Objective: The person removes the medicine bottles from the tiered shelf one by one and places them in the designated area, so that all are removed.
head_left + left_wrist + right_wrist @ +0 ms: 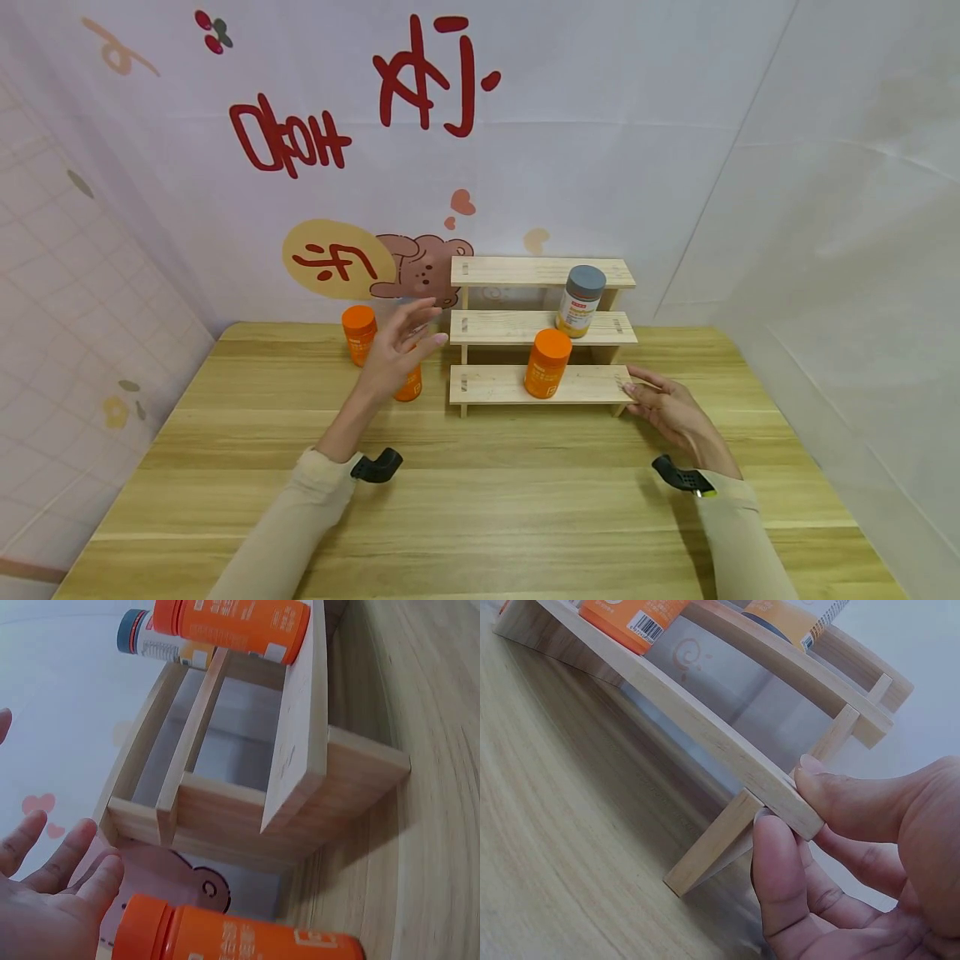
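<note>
A three-tier wooden step shelf stands at the back of the table. My right hand pinches the right end of its lowest board, thumb on top and a finger beneath. On that board an orange bottle stands upright; a grey-lidded bottle is on the middle board. Left of the shelf, my left hand is raised with fingers spread, holding nothing. It partly hides one orange bottle on the table, seen close by the fingers in the left wrist view. Another orange bottle stands farther left.
The wood-grain table runs up to a white printed backdrop behind the shelf. More backdrop stands along the left and right sides. Black wrist straps sit over both sleeves.
</note>
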`<state>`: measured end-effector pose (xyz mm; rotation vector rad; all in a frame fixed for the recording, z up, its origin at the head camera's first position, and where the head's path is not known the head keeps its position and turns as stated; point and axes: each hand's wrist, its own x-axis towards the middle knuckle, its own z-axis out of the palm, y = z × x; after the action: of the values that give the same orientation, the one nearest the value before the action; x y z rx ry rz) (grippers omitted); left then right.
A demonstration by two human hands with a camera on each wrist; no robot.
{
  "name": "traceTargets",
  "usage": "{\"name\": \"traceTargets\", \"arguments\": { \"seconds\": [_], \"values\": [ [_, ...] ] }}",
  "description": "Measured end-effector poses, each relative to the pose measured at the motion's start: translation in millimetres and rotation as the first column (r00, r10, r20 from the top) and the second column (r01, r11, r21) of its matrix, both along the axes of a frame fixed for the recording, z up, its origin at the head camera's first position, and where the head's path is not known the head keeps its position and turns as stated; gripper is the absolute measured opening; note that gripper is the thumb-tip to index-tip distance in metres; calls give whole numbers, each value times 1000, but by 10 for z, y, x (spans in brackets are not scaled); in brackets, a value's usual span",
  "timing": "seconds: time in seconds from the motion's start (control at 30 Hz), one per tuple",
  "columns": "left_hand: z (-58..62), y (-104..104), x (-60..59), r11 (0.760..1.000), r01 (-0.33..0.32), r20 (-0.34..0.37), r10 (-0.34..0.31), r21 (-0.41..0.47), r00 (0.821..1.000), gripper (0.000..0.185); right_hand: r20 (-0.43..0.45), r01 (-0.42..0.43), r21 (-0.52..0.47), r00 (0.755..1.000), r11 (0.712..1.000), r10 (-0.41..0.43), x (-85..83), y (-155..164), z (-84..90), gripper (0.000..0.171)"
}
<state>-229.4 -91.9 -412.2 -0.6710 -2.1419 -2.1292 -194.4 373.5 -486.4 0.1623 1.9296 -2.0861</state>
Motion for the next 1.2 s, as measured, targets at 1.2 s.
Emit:
{"name": "traceTargets", "arguments": {
  "seconds": [1.2],
  "values": [
    [107,700,-290,976,209,129,-200,-60,971,52,-4,0,2,1000,1000,0,-12,11,-32,75]
  ]
}}
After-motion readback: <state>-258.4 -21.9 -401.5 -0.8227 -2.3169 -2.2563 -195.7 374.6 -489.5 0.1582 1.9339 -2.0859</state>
